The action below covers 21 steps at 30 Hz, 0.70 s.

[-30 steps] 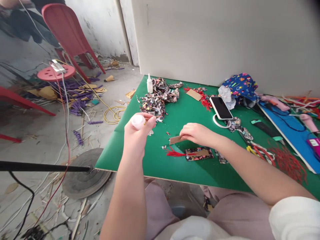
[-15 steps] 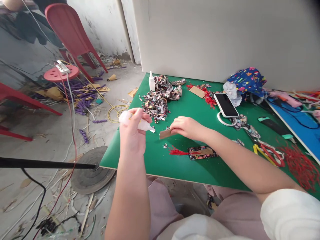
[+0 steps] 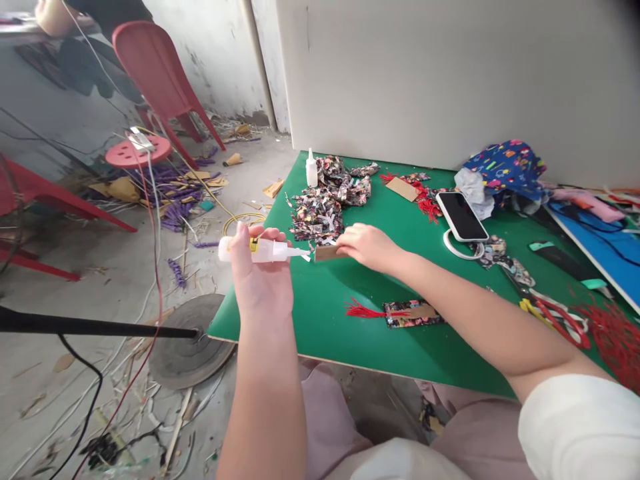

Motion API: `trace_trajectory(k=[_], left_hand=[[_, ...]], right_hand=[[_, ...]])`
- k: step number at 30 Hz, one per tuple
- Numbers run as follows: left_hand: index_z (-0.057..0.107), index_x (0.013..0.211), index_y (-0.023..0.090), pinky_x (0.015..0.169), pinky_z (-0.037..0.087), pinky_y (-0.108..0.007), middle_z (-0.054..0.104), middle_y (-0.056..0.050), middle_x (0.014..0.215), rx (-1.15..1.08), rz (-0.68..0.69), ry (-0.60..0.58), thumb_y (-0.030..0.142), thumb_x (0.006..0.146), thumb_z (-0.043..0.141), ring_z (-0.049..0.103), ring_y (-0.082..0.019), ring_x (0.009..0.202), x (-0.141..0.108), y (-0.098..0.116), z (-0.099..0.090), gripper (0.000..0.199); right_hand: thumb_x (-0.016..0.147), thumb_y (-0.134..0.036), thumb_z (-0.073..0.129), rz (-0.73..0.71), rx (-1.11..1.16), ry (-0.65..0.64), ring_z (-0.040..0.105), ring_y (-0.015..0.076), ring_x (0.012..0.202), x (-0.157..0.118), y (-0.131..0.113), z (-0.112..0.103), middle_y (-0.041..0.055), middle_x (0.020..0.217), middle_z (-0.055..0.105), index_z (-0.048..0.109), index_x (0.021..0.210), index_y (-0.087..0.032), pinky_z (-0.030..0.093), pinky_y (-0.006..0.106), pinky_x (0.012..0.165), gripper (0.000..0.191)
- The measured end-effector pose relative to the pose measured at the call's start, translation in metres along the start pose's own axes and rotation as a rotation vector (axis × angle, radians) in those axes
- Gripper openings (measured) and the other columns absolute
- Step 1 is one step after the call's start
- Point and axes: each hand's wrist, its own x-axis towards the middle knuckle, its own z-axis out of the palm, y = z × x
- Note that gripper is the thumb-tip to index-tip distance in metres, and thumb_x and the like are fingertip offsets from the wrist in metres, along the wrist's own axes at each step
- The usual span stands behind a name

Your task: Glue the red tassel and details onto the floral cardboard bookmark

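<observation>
A clear glue bottle [image 3: 267, 251] with a yellow label lies in my left hand [image 3: 263, 277], its thin nozzle pointing right. My right hand [image 3: 367, 247] pinches a small brown cardboard strip [image 3: 326, 253] just above the green table [image 3: 320, 313]; the nozzle tip is close to the strip's left end. Below my right forearm lies a dark floral fabric piece [image 3: 400, 321] with brown card on it and a red tassel [image 3: 365, 309] at its left end. Behind my hands is a heap of floral fabric pieces [image 3: 317, 212].
A white bottle [image 3: 311, 169] stands at the back left. To the right are a phone [image 3: 463, 217], a white ring [image 3: 463, 248], scissors [image 3: 557, 317] and red threads [image 3: 613, 340]. A person's arm [image 3: 55, 17] shows near a red chair [image 3: 150, 67].
My left hand has turned the bottle from slanting down to nearly level. The nozzle and the strip in my right hand are now closer together. The whole view has shifted slightly.
</observation>
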Motion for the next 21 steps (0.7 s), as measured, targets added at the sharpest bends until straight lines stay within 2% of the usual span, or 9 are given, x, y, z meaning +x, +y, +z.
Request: trace_trajectory(k=[3, 5, 10, 13, 17, 19, 21], left_hand=[[0.055, 0.067, 0.018, 0.059, 0.046, -0.021, 0.055, 0.001, 0.066, -0.015, -0.022, 0.005, 0.047, 0.070, 0.063, 0.056, -0.010, 0.062, -0.002, 0.001, 0.000, 0.030], [0.054, 0.067, 0.018, 0.058, 0.045, -0.021, 0.055, 0.001, 0.068, -0.010, -0.027, 0.008, 0.049, 0.070, 0.063, 0.055, -0.010, 0.063, -0.003, 0.000, 0.001, 0.032], [0.054, 0.070, 0.017, 0.057, 0.045, -0.021, 0.055, 0.000, 0.071, 0.028, -0.010, -0.007, 0.048, 0.071, 0.062, 0.055, -0.009, 0.062, -0.006, -0.003, 0.004, 0.032], [0.053, 0.070, 0.018, 0.055, 0.045, -0.021, 0.053, 0.001, 0.068, 0.014, -0.043, -0.026, 0.049, 0.070, 0.062, 0.054, -0.009, 0.060, -0.007, -0.002, 0.004, 0.032], [0.051, 0.068, 0.018, 0.050, 0.044, -0.021, 0.052, 0.001, 0.065, 0.012, -0.090, -0.014, 0.051, 0.069, 0.062, 0.053, -0.010, 0.057, -0.008, -0.003, 0.006, 0.034], [0.051, 0.068, 0.018, 0.049, 0.043, -0.021, 0.051, 0.001, 0.065, 0.024, -0.088, -0.008, 0.051, 0.068, 0.062, 0.052, -0.010, 0.057, -0.009, -0.005, 0.008, 0.034], [0.052, 0.068, 0.018, 0.049, 0.043, -0.021, 0.051, 0.001, 0.065, 0.038, -0.081, -0.016, 0.051, 0.069, 0.062, 0.052, -0.010, 0.057, -0.011, -0.007, 0.010, 0.034]], right_hand=[[0.086, -0.033, 0.050, -0.103, 0.018, -0.056, 0.053, 0.0144, 0.079, -0.004, -0.014, 0.006, 0.0022, 0.084, 0.066, 0.066, 0.087, -0.022, 0.034, 0.025, 0.069, 0.019], [0.086, -0.031, 0.050, -0.106, 0.001, -0.048, 0.052, 0.0156, 0.080, 0.004, -0.015, 0.011, 0.0039, 0.085, 0.066, 0.066, 0.089, -0.020, 0.034, 0.026, 0.069, 0.019], [0.089, -0.028, 0.043, 0.028, -0.045, 0.054, 0.050, 0.0187, 0.084, 0.031, 0.012, 0.011, 0.0110, 0.095, 0.064, 0.063, 0.095, -0.014, 0.033, 0.028, 0.071, 0.025], [0.091, -0.031, 0.040, 0.014, -0.037, 0.058, 0.050, 0.0180, 0.085, 0.020, 0.024, 0.003, 0.0090, 0.094, 0.064, 0.062, 0.097, -0.015, 0.033, 0.027, 0.073, 0.028], [0.087, -0.032, 0.049, -0.100, -0.013, -0.026, 0.049, 0.0156, 0.079, -0.002, 0.028, 0.002, 0.0035, 0.084, 0.065, 0.066, 0.088, -0.021, 0.033, 0.025, 0.071, 0.020], [0.085, -0.031, 0.052, -0.113, -0.016, -0.040, 0.049, 0.0157, 0.077, 0.000, 0.029, 0.008, 0.0039, 0.082, 0.065, 0.066, 0.086, -0.021, 0.032, 0.025, 0.070, 0.017], [0.086, -0.030, 0.050, -0.065, -0.031, -0.003, 0.049, 0.0175, 0.080, 0.010, 0.032, 0.014, 0.0073, 0.085, 0.064, 0.066, 0.090, -0.018, 0.032, 0.027, 0.070, 0.020]])
